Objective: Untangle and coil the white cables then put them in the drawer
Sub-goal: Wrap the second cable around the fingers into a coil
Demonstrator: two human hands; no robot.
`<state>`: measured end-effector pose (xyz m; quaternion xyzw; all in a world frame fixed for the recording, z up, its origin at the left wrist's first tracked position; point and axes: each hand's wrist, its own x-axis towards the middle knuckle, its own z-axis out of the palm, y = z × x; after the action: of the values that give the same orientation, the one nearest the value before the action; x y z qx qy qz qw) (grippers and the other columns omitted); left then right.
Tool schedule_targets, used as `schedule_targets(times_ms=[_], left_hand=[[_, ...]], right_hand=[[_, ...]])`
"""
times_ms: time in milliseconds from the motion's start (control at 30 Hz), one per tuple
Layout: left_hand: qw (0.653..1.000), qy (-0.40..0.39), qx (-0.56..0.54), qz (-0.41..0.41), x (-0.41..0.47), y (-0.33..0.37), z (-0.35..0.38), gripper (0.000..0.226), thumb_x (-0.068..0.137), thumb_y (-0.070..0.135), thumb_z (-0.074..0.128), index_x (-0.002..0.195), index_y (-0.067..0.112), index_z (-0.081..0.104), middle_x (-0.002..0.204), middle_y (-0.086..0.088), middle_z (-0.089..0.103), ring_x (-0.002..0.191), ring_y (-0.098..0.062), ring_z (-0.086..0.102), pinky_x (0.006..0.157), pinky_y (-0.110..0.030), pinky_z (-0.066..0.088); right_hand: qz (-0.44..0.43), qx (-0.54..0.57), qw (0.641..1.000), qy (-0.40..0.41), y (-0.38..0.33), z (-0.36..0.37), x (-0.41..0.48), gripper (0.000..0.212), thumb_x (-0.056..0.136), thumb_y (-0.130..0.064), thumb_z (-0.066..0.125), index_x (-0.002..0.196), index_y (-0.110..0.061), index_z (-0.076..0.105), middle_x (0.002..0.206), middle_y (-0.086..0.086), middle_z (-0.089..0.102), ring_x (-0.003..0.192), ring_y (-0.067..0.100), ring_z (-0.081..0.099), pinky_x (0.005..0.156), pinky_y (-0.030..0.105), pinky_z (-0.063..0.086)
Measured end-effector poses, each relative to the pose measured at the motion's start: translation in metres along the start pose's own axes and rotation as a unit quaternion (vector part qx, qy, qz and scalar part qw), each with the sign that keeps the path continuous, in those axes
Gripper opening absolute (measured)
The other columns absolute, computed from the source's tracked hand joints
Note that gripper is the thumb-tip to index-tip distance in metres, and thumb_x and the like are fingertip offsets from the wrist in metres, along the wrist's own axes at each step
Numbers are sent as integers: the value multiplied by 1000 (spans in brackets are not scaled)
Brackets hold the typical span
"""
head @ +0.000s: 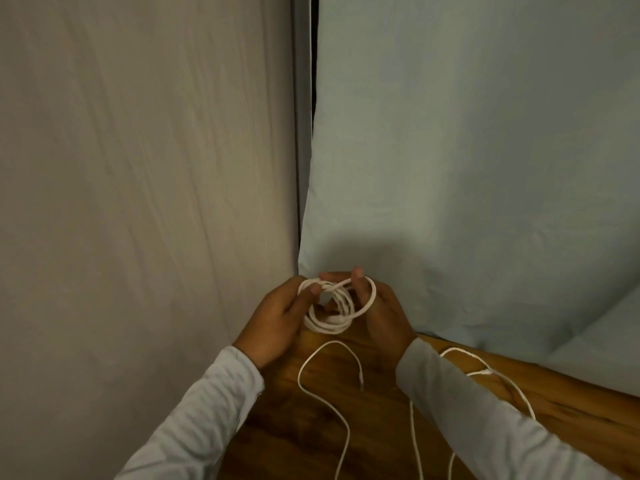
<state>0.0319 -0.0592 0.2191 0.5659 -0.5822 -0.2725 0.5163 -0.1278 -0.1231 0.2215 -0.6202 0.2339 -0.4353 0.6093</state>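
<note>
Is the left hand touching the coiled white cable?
Touching. The head view shows the left hand pinching the coiled white cable, thumb pressed on its loops.

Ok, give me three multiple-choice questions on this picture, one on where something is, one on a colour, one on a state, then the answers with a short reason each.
1. Where is the coiled cable?
A. Lying in a drawer
B. Held between both hands above the wooden surface
C. Hanging on the cloth backdrop

2. What colour are the sleeves?
A. Light grey
B. Red
C. Black

3. What state is the loose cable below the hands in?
A. Neatly coiled
B. Knotted in a tight ball
C. Uncoiled, trailing across the wooden surface

Answers:
1. B: the left hand and right hand grip the coil with their fingers, and no drawer is in view.
2. A: both forearms are covered in pale grey fabric.
3. C: it runs in open, slack loops toward the bottom edge of the picture.
</note>
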Motion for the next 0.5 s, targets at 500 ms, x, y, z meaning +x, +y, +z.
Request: schedule_targets(times_ms=[500], left_hand=[[980, 127, -108, -109, 5, -21, -1, 32, 106, 33, 43, 83, 20, 61, 57, 6, 51, 54, -10, 46, 53, -27, 42]], right_hand=[[-37, -187, 982, -13, 31, -53, -23, 32, 82, -7, 78, 113, -16, 73, 89, -6, 75, 79, 6, 70, 70, 17, 53]])
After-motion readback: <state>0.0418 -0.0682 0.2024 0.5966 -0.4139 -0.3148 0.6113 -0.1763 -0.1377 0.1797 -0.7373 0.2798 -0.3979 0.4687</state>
